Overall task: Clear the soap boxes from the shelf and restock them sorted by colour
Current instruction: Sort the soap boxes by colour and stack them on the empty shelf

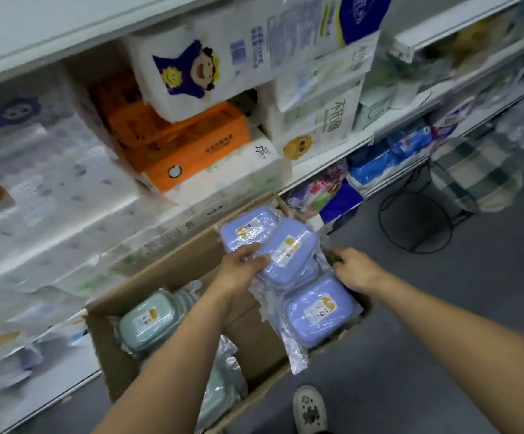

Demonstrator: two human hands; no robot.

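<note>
Standing on a dark grey floor (442, 355) beside a long run of white shelving (326, 158), we looked down into an open cardboard carton (166, 270) set against the shelf foot. Our left hand (242, 270) pinched the near edge of a plastic-wrapped purple soap box (289, 250), thumb on top, while our right hand (353, 267) curled over the carton's far rim; whether it gripped the cardboard or the wrapping we could not tell. Two more purple soap boxes lay in that end of the carton, one behind (248, 225) and one in front (318, 310), and green soap boxes (148, 321) filled the other end. The shelves held packs of tissue paper, among them an orange pack (188, 145). A black wire stand (417, 220) stood on the floor further along, and one pale shoe (309, 408) showed below the carton.
</note>
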